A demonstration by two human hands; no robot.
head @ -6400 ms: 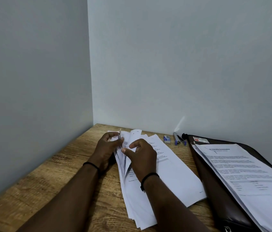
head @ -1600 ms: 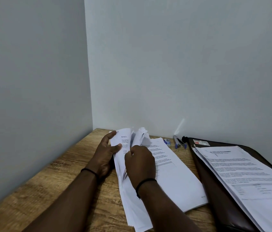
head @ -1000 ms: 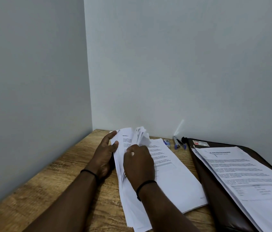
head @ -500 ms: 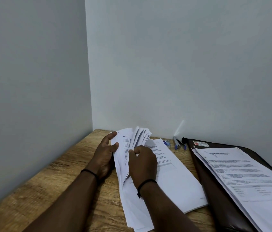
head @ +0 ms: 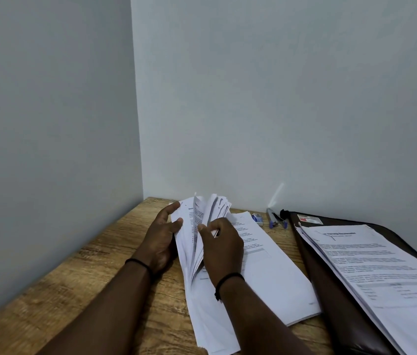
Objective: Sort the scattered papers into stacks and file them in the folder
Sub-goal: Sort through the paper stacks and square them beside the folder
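From the head camera, a wooden table [head: 79, 275] with a rough grain sits in the corner of two plain grey walls. At its middle lies a thick sheaf of white printed papers [head: 210, 311], its far end lifted and fanned out into separate leaves. The left hand [head: 161, 239] holds the left edge of that fan, thumb curled over the top sheet and fingers behind it; the right hand [head: 222, 247] is curled over the leaves, thumb pinching a few sheets — both hands grip paper, neither is slack. Each wrist carries a thin black band. Just right of the sheaf, touching it, a flat white stack of printed sheets [head: 274, 272] rests on the wood. Further right the dark brown leather-look folder [head: 335, 298] lies open, and on it sits another pile of white printed pages [head: 381, 278], slightly fanned at its left edge — the only content seen in it. A small label [head: 310, 219] shows at the folder's far end. Near the back wall lie a small blue-and-white eraser [head: 257, 218] and two blue-tipped pens [head: 276, 219].
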